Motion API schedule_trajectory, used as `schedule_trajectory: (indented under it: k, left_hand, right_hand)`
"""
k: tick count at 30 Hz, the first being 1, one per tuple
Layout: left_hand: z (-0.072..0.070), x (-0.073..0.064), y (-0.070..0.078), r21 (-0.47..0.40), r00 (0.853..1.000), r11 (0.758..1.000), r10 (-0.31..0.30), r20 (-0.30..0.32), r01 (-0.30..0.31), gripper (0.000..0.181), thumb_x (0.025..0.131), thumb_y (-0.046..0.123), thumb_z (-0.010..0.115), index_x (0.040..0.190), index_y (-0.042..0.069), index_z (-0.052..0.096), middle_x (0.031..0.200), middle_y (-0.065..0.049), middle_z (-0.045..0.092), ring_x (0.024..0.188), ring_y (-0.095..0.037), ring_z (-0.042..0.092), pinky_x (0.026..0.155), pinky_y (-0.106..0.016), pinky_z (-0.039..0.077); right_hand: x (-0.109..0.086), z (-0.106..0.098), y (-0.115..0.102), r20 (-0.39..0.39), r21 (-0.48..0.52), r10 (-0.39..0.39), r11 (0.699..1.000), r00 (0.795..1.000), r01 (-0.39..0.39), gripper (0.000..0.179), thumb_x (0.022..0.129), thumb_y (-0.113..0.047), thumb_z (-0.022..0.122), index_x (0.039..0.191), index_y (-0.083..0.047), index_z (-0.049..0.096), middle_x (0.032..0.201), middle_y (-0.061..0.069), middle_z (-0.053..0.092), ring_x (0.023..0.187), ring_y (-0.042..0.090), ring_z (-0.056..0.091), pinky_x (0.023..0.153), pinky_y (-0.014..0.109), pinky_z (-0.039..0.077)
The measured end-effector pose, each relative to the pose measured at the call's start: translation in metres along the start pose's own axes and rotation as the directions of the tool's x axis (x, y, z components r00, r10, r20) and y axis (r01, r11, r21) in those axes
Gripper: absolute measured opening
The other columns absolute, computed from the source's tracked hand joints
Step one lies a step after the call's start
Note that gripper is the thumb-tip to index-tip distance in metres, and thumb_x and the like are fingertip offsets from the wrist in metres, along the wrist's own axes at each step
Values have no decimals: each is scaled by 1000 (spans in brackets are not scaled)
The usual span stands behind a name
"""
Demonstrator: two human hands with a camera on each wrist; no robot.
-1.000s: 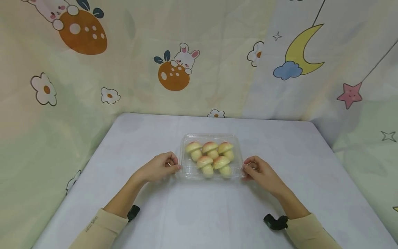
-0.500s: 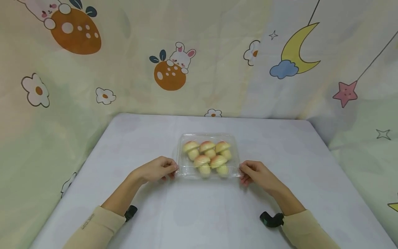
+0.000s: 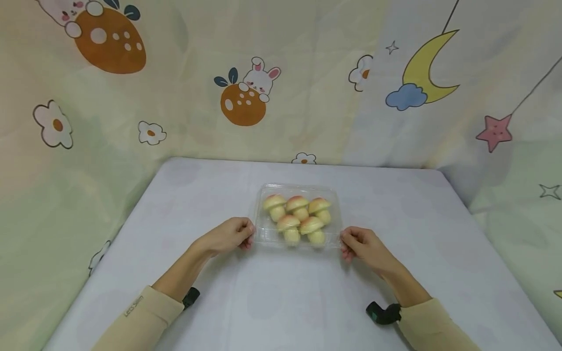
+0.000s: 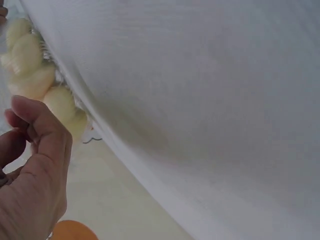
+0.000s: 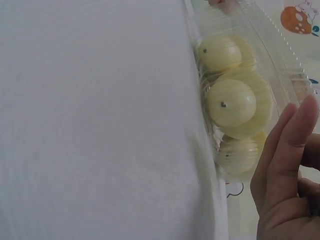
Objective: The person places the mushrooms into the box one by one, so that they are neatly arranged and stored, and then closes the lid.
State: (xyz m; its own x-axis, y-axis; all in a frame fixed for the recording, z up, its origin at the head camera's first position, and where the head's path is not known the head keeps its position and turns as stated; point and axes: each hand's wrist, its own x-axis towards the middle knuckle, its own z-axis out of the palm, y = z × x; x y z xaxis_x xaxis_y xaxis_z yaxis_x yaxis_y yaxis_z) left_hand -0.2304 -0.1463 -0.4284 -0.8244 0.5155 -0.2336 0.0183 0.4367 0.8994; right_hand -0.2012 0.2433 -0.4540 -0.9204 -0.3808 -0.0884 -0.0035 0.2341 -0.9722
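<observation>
A clear plastic clamshell box (image 3: 263, 237) sits at the middle of the white-covered table. Inside are several yellow mushroom-shaped pieces (image 3: 288, 224) with reddish caps, in two rows. My left hand (image 3: 228, 236) pinches the box's near left corner between thumb and curled fingers. At the near right corner my right hand (image 3: 366, 248) grips the edge the same way. The right wrist view shows the pale round stem ends (image 5: 231, 103) through the ribbed side wall. In the left wrist view the mushroom pieces (image 4: 27, 55) are blurred, and part of the box lies outside the frame.
White cloth covers the table (image 3: 281, 302), whose far edge meets a printed fabric backdrop (image 3: 307, 112) with rabbits, flowers and a moon. More fabric hangs at both sides. Dark wrist cameras (image 3: 383, 313) stick out from beige sleeves (image 3: 140, 312).
Both hands have closed more firmly on the box's near corners, the left fingers curling tighter. The box appears slightly farther up in the head view, which also shifts a little.
</observation>
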Motion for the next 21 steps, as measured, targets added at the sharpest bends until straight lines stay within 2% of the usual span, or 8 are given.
schedule_trajectory:
  k: [5, 8, 11, 15, 21]
  left_hand:
    - [1, 3, 1, 7, 999, 1000, -25, -41, 25, 26, 111, 11, 42, 100, -7, 57, 86, -9, 60, 79, -19, 61, 77, -36, 57]
    - [-1, 3, 2, -3, 998, 999, -52, -32, 51, 27, 111, 12, 42, 101, -7, 58, 86, -8, 60, 80, -18, 60, 78, -34, 57]
    - [-3, 1, 1, -18, 997, 997, -79, -25, 79, 28, 111, 14, 43, 102, -7, 60, 86, -7, 61, 80, -17, 60, 78, -33, 56]
    - [-5, -2, -2, -22, 996, 996, -85, -15, 85, 31, 111, 19, 45, 101, -6, 62, 87, -9, 64, 80, -18, 62, 79, -34, 57]
    - [-5, -2, -4, -34, 994, 994, -105, 35, 106, 38, 112, 25, 45, 102, -7, 64, 90, -11, 68, 83, -21, 66, 81, -36, 58]
  right_hand:
    - [2, 5, 2, -56, -2, -5, 1000, 998, 5, 32, 110, -13, 49, 105, 18, 53, 82, 11, 59, 69, 13, 63, 62, 27, 58]
    - [2, 5, 2, -67, 1, 13, 1000, 998, -13, 31, 110, -12, 49, 107, 18, 54, 82, 10, 59, 70, 12, 63, 62, 27, 58]
    - [3, 3, 2, -57, 1, 22, 1000, 998, -22, 32, 110, -14, 49, 107, 17, 54, 83, 10, 60, 70, 13, 64, 63, 28, 58]
    - [4, 1, 3, -39, -5, 34, 999, 999, -34, 34, 111, -18, 48, 106, 15, 55, 84, 11, 60, 70, 15, 64, 65, 29, 59]
    - [1, 0, 2, 4, 10, 54, 999, 999, -54, 37, 112, -21, 45, 105, 15, 53, 86, 14, 62, 73, 17, 65, 68, 31, 59]
